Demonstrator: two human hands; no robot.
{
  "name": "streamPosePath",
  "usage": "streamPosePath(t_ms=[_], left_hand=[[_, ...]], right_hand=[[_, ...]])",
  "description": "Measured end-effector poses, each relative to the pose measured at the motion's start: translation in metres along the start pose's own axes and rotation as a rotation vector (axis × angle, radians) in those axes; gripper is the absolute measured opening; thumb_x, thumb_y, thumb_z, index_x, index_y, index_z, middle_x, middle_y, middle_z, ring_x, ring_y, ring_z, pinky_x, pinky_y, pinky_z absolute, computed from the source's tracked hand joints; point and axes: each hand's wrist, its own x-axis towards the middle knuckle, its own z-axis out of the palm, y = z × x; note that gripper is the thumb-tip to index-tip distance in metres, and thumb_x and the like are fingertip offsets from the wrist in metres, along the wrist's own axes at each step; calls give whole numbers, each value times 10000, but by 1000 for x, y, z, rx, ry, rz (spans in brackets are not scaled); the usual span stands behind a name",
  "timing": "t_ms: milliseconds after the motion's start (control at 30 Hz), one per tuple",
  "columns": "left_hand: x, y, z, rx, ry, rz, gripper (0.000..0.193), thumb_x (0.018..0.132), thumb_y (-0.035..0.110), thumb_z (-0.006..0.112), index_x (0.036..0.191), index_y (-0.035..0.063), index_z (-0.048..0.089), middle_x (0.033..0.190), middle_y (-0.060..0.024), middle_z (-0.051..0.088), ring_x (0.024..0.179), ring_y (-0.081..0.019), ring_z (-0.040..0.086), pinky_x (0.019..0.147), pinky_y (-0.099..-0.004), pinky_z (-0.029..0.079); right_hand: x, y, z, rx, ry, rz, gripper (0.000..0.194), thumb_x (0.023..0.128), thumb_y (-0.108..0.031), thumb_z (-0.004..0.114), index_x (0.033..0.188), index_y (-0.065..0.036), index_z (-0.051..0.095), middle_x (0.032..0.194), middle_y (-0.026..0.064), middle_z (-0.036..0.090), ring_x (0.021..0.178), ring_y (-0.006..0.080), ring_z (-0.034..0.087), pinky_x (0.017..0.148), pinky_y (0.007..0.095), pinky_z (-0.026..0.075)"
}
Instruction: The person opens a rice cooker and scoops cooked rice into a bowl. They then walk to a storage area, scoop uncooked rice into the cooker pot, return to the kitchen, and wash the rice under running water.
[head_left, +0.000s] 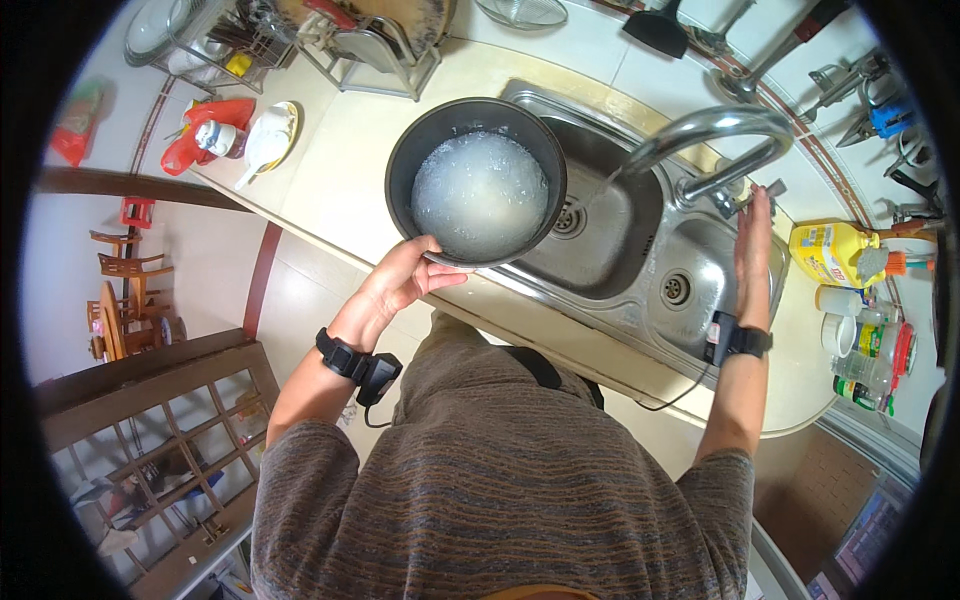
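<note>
My left hand (409, 279) grips the near rim of a dark round pot (401, 196), thumb over the edge and fingers below. Cloudy white water fills part of the pot; what lies at its bottom cannot be made out. The pot is over the counter and the left edge of the steel double sink (592, 289). My right hand (752, 244), fingers extended, is at the lever of the chrome faucet (720, 124), to the right of its base. A thin stream of water leaves the spout over the larger basin.
A yellow plastic bottle (825, 255) and several jars stand right of the sink. On the left are a plate (292, 142) with a white spoon, a red plastic bag (234, 112) and a metal rack (409, 94) holding boards. Utensils, including a black spatula (657, 31), hang on the wall.
</note>
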Motion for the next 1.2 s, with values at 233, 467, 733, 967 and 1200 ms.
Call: streamPosePath(t_ms=[233, 467, 733, 967, 1200], left_hand=[[11, 48, -70, 58, -56, -49, 315, 950, 100, 459, 1186, -105, 497, 1115, -260, 649, 942, -359, 705, 853, -409, 607], [31, 146, -131, 624, -157, -175, 381, 954, 152, 499, 1233, -106, 477, 1095, -205, 615, 886, -308, 695, 818, -435, 600], [79, 158, -167, 735, 188, 862, 312, 1020, 185, 492, 1263, 12, 586, 1096, -95, 629, 1091, -187, 583, 887, -329, 483], [85, 122, -145, 313, 194, 921, 347, 1060, 221, 425, 1265, -13, 580, 1134, -96, 658, 1044, -170, 584, 913, -285, 452], [84, 125, -143, 338, 274, 966, 291, 1037, 207, 478, 1200, 12, 619, 1002, -140, 692, 918, -185, 630, 846, -305, 487]], right_hand=[[-139, -25, 95, -169, 212, -79, 490, 998, -462, 536, 1275, -59, 558, 1183, 63, 609, 1149, 173, 559, 1019, 396, 429], [-188, -79, 320, -274, -417, -163, 253, 1021, -136, 509, 1238, -36, 593, 1208, 62, 636, 1132, 163, 587, 998, 295, 443], [-101, -12, 491, -834, -664, 309, 516, 990, -301, 494, 1378, 38, 477, 1381, 193, 534, 1295, 286, 487, 1070, 377, 374], [-68, 44, 549, -943, -688, 416, 429, 965, -246, 484, 1246, 58, 596, 1303, 206, 600, 1192, 292, 576, 972, 394, 452], [-113, 54, 585, -1265, -1266, 18, 373, 922, -203, 502, 1188, 14, 647, 1263, 230, 622, 1179, 353, 594, 970, 425, 465]])
